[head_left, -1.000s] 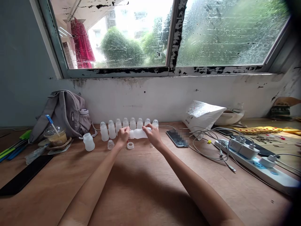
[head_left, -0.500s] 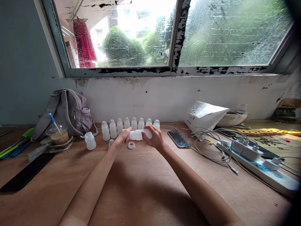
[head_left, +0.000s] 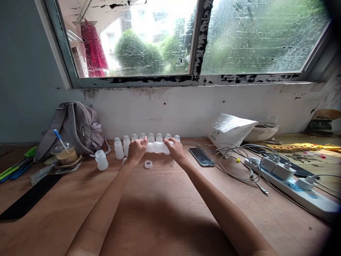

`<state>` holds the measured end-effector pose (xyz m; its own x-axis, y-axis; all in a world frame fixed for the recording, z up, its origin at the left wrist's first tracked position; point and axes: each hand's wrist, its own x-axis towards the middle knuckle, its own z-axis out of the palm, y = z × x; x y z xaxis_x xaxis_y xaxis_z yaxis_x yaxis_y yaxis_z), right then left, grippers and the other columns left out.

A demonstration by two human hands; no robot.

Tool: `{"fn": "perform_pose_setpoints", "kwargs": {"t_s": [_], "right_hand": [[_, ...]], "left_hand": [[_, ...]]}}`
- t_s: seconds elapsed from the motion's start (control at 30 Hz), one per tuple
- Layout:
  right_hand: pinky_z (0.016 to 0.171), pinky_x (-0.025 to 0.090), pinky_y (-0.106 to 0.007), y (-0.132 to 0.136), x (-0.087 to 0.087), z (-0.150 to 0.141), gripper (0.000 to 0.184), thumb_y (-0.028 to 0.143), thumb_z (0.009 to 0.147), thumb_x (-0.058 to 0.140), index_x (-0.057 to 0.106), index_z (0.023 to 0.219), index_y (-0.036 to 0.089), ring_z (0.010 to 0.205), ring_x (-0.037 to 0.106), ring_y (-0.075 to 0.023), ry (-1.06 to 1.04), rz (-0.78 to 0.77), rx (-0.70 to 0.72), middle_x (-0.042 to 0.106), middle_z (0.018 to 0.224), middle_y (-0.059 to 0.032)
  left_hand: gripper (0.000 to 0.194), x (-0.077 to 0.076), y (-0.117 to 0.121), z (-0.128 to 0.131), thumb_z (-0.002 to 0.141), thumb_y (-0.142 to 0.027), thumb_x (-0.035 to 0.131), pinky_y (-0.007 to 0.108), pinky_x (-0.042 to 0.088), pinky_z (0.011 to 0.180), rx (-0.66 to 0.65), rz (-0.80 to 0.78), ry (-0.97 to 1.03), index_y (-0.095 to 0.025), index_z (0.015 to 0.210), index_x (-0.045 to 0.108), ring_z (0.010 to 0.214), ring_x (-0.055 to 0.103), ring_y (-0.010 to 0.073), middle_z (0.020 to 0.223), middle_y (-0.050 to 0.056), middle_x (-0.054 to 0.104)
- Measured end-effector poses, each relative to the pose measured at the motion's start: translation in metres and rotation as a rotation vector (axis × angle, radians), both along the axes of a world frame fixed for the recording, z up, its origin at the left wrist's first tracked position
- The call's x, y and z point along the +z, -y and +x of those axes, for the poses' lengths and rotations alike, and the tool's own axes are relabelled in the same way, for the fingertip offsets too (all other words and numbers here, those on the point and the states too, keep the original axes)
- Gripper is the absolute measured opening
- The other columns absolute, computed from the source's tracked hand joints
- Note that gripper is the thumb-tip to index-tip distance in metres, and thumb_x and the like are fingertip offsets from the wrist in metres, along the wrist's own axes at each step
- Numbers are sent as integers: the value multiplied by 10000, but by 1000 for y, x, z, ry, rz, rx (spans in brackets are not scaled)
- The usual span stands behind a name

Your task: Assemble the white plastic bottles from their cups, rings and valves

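Standing well left of the left hand (head_left: 137, 152) and its fingers, we've got an open bottle (head_left: 101, 160), upright, no top on it; that one looks untouched. Closer in, a row of capped bottles (head_left: 118, 149) runs behind the fingers, eight clear caps in sight, and I'd call those done. Just beside the left hand, a sliver of some clear piece (head_left: 124, 161) peeks out, too covered to name. And the action: left fingers closed round one end of a white bottle (head_left: 157, 147), held sideways between the hands! Nearer the camera than those fingers, a white ring (head_left: 148, 164) lies loose on the table (head_left: 149, 202). Over to the right hand (head_left: 174, 148), fingers gripping the bottle's other end; it seems midway, not yet finished. Just below them, a thin clear ring (head_left: 173, 163), also unfitted.
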<state>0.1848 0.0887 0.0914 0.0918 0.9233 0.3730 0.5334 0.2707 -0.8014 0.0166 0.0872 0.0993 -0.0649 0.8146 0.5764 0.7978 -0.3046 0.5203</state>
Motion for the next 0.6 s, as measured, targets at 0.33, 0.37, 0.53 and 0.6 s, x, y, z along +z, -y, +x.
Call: {"fn": "perform_pose_setpoints", "kwargs": {"t_s": [0.33, 0.37, 0.53, 0.6], "right_hand": [[329, 306, -199, -27, -11, 34, 364, 470, 739, 387, 540, 829, 153, 397, 370, -83, -299, -212, -74, 478, 586, -14], [330, 307, -198, -28, -12, 36, 357, 470, 732, 395, 541, 817, 155, 399, 371, -84, -297, -202, -80, 477, 584, -11], [353, 317, -209, -28, -15, 32, 350, 484, 700, 407, 548, 763, 170, 427, 380, -101, -256, -116, -120, 467, 563, 1], [384, 336, -216, -27, -15, 30, 351, 497, 692, 403, 548, 725, 179, 470, 407, -118, -234, -69, -136, 480, 575, -3]], "left_hand": [[344, 11, -10, -33, 737, -514, 487, 246, 403, 710, -108, -50, -37, -221, 802, 654, 821, 560, 186, 898, 33, 608], [333, 10, -12, -38, 709, -506, 526, 259, 404, 736, -116, -102, -83, -224, 834, 649, 855, 553, 199, 933, 37, 597], [416, -8, -27, -52, 647, -401, 618, 273, 399, 800, -234, -380, -297, -210, 1012, 561, 986, 513, 228, 1044, 54, 569], [418, -19, -31, -54, 627, -362, 636, 256, 408, 788, -261, -445, -323, -219, 1010, 553, 994, 514, 220, 1054, 46, 570]]}}
